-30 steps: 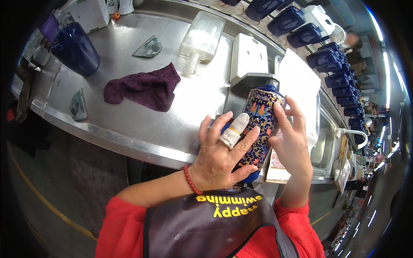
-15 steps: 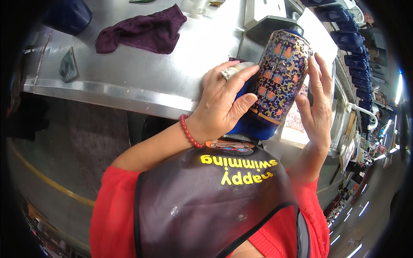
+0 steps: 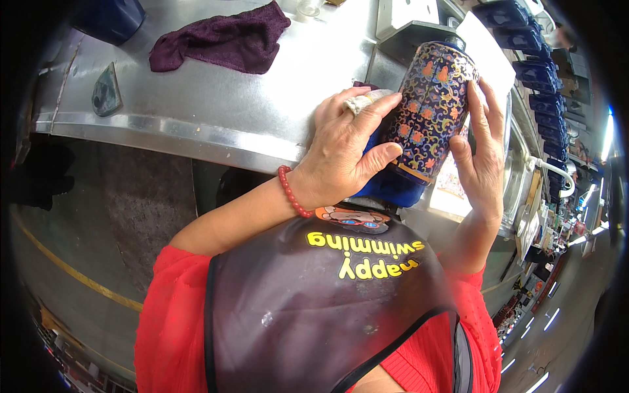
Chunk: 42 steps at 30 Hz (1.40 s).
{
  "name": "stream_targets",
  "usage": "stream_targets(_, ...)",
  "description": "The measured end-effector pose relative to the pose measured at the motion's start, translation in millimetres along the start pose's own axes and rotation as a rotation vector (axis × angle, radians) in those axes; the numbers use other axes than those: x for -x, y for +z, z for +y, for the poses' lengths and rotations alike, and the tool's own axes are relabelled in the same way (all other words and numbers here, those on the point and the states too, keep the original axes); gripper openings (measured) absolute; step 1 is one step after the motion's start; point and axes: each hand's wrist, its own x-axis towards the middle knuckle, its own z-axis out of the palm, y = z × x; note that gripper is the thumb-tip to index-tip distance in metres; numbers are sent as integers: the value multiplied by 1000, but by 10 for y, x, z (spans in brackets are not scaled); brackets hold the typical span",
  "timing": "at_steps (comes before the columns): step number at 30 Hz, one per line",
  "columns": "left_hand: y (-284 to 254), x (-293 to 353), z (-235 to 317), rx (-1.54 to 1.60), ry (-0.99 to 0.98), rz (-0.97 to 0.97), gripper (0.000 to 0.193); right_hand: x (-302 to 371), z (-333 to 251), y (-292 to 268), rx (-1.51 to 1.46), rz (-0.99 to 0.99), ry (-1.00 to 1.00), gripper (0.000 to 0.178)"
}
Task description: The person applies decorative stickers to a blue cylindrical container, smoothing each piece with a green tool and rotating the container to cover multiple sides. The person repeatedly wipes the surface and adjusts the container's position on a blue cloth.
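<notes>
Two bare hands frame a dark blue bottle point(image 3: 429, 114) at a steel workbench point(image 3: 255, 108), its face covered in a flowered, scrolling pattern of orange, yellow and green, its neck pointing away from the worker across the counter from us. The bottle lies at the near edge, just above the worker's dark apron point(image 3: 288, 314), with plain blue showing at its lower end; what supports it underneath I cannot tell. The left hand point(image 3: 341, 147), a red bead bracelet point(image 3: 290, 191) at its wrist and a pale cloth cover point(image 3: 367, 101) on one finger, is spread rather than clenched, index fingertip and thumb at the bottle's left side. The right hand point(image 3: 485, 147) is open as well, its fingers stretched along the opposite side, a fingertip at the pattern's upper right edge. Beyond the neck sit a dark angular plate point(image 3: 409, 40) and a white box point(image 3: 401, 16); to the left lie a crumpled purple cloth point(image 3: 229, 40) and a greenish, glassy piece point(image 3: 106, 92). More blue bottles point(image 3: 540, 75) line the right, past a curved white tap point(image 3: 557, 171), while red sleeves point(image 3: 177, 308) flank the apron
</notes>
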Motion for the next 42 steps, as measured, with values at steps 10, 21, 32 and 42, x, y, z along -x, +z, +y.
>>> stream_targets(10,-40,-30,8,-7,-3,-1,62,-80,-43,-32,37,-10,-4,72)
stream_targets(21,29,-51,-42,20,32,67,62,-58,-2,-22,-25,0,-5,68)
stream_targets(32,-10,-154,95,-13,33,31,70,153,94,-39,-159,109,31,62)
stream_targets(42,-163,-465,184,-280,251,-150,63,509,53,262,-433,67,126,87)
